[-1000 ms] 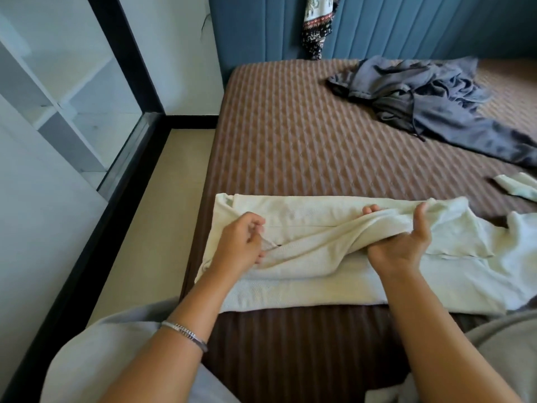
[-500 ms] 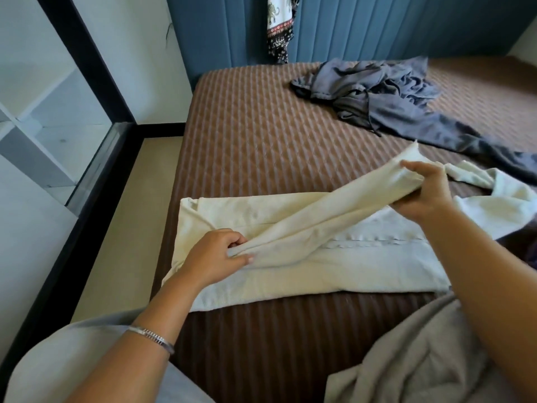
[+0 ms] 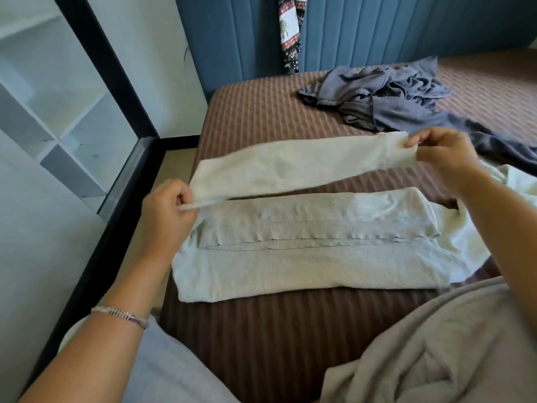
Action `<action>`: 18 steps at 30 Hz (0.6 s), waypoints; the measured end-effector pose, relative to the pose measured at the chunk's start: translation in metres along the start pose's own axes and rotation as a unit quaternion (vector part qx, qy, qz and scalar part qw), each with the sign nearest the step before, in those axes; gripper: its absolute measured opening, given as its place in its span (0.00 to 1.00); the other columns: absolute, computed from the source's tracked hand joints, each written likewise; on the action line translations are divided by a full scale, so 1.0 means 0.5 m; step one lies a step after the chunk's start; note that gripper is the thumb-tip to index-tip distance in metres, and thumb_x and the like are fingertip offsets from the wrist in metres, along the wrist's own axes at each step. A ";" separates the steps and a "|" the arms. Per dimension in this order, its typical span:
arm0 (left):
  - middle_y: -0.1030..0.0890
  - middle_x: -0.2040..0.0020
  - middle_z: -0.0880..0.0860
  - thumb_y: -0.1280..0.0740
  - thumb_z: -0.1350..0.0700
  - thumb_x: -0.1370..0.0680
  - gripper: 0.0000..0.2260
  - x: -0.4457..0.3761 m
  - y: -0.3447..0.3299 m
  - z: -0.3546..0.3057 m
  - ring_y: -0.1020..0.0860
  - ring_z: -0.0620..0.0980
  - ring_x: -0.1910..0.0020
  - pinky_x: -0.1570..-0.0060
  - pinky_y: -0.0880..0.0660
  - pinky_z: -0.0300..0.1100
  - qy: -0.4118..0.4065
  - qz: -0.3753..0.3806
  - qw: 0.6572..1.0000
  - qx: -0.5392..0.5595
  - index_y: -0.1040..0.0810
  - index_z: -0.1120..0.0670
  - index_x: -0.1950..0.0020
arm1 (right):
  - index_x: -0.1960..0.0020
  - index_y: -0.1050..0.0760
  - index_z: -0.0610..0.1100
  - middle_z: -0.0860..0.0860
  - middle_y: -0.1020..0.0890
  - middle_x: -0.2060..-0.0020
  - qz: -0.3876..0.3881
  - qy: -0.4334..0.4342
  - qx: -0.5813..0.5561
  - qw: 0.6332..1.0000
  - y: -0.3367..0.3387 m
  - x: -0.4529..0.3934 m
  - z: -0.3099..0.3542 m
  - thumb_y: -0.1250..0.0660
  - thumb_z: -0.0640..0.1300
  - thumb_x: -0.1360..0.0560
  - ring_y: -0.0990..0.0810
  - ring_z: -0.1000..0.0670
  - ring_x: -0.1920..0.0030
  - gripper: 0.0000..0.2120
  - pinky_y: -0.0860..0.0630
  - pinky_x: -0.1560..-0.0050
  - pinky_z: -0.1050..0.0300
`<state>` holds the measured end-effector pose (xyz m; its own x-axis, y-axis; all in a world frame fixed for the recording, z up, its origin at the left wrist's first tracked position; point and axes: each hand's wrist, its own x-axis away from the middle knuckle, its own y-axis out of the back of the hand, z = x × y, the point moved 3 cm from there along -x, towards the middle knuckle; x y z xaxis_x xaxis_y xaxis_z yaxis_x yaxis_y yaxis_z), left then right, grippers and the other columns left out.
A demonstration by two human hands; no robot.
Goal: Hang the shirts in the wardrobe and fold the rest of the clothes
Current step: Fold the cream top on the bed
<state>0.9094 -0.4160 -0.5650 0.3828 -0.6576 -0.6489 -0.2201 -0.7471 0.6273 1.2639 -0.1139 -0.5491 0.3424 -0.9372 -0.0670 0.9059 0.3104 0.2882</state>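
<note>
Between both hands (image 3: 167, 210) (image 3: 444, 154), stretched sleeve (image 3: 290, 167)

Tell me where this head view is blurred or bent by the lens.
Head view: the right hand is smeared by motion; the left hand is slightly soft; the cream garment lying on the bed shows crisp weave; wide-angle distortion tilts the black window frame.

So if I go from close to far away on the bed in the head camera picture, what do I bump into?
Grey blanket → folded cream top → its sleeve, stretched between the left hand and right hand → crumpled blue-grey clothes → blue headboard.
</note>
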 end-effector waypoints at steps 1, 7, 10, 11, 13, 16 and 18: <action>0.30 0.68 0.44 0.32 0.69 0.34 0.11 0.018 -0.008 -0.009 0.30 0.41 0.68 0.69 0.37 0.31 -0.038 0.045 0.998 0.014 0.31 0.56 0.69 | 0.67 0.19 0.49 0.55 0.19 0.70 0.021 -0.011 0.043 0.999 0.007 0.006 -0.002 0.40 0.22 0.29 0.24 0.50 0.62 0.25 0.24 0.62 0.67; 0.22 0.61 0.41 0.25 0.43 0.34 0.11 0.164 -0.103 0.010 0.23 0.38 0.61 0.59 0.25 0.36 0.099 0.473 0.875 0.017 0.21 0.46 0.59 | 0.65 0.22 0.37 0.48 0.23 0.76 0.169 -0.251 0.362 0.882 0.022 0.061 -0.104 0.40 0.24 0.29 0.30 0.51 0.76 0.13 0.31 0.78 0.64; 0.22 0.67 0.43 0.29 0.56 0.26 0.05 0.145 -0.099 0.009 0.25 0.39 0.70 0.66 0.28 0.36 0.167 0.321 0.929 0.079 0.21 0.47 0.60 | 0.63 0.26 0.34 0.44 0.25 0.71 0.127 -0.335 0.303 0.883 0.025 0.057 -0.132 0.38 0.27 0.27 0.29 0.46 0.72 0.08 0.28 0.74 0.60; 0.23 0.67 0.44 0.30 0.61 0.25 0.06 0.136 -0.098 0.010 0.25 0.39 0.70 0.65 0.29 0.36 0.167 0.276 0.945 0.061 0.21 0.50 0.58 | 0.62 0.28 0.35 0.43 0.26 0.67 0.117 -0.346 0.273 0.890 0.021 0.057 -0.133 0.38 0.29 0.26 0.29 0.46 0.68 0.07 0.27 0.69 0.57; 0.22 0.56 0.46 0.33 0.66 0.25 0.09 0.126 -0.100 0.011 0.24 0.39 0.64 0.60 0.27 0.37 0.150 0.217 0.964 0.015 0.23 0.52 0.53 | 0.59 0.30 0.37 0.43 0.28 0.62 0.090 -0.342 0.222 0.909 0.008 0.057 -0.134 0.35 0.33 0.25 0.27 0.44 0.61 0.05 0.24 0.57 0.50; 0.26 0.40 0.51 0.35 0.66 0.24 0.14 0.123 -0.120 0.011 0.23 0.49 0.53 0.52 0.25 0.41 0.138 0.204 0.969 -0.013 0.25 0.55 0.40 | 0.45 0.29 0.33 0.38 0.22 0.52 0.072 -0.339 0.212 0.914 0.011 0.055 -0.144 0.23 0.33 0.35 0.21 0.37 0.49 0.22 0.24 0.42 0.40; 0.29 0.34 0.53 0.35 0.64 0.23 0.17 0.119 -0.138 0.003 0.25 0.51 0.45 0.45 0.29 0.39 0.127 0.211 0.969 -0.009 0.29 0.57 0.34 | 0.37 0.30 0.32 0.37 0.21 0.46 0.077 -0.366 0.206 0.904 0.022 0.041 -0.165 0.23 0.31 0.35 0.21 0.37 0.47 0.29 0.24 0.42 0.40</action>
<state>0.9462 -0.4037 -0.6477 0.4708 -0.8572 -0.2087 -0.3899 -0.4143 0.8224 1.3014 -0.1168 -0.6260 0.0623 -0.7892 0.6110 0.6399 0.5014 0.5823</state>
